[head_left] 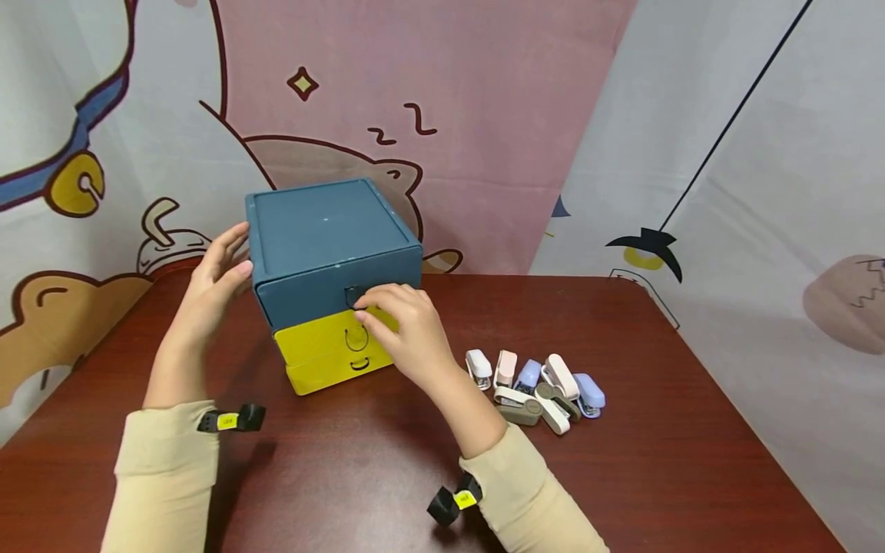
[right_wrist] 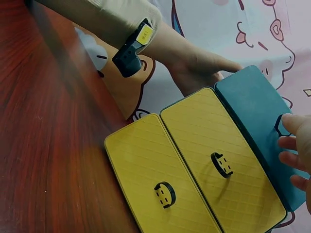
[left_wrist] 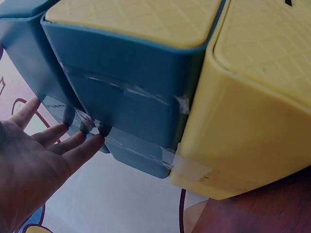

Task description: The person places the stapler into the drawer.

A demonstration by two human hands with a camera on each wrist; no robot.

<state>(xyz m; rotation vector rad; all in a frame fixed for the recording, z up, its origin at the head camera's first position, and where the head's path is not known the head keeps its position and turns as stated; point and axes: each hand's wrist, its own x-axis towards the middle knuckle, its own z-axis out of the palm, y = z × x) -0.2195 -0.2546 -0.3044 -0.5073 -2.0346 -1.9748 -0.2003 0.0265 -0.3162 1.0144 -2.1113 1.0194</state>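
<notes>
A small drawer cabinet (head_left: 325, 223) stands on the table, with a blue top drawer (head_left: 300, 303) above two yellow drawers (head_left: 311, 349). My right hand (head_left: 411, 330) pinches the dark loop handle (right_wrist: 279, 124) of the blue drawer between thumb and fingers. On the cabinet's left side rest the extended fingertips of my left hand (head_left: 210, 288). The left wrist view shows them against the blue side wall (left_wrist: 126, 77), where clear tape (left_wrist: 131, 90) runs across. Each yellow drawer front has its own black handle (right_wrist: 221, 165). All drawers look pushed in.
Right of the cabinet lies a cluster of several small staplers (head_left: 560, 376) in white, pink, blue and grey-green. The reddish-brown table (head_left: 657, 461) reaches back to a printed cloth (head_left: 484, 115). Wrist cameras (head_left: 445, 507) are strapped over both sleeves.
</notes>
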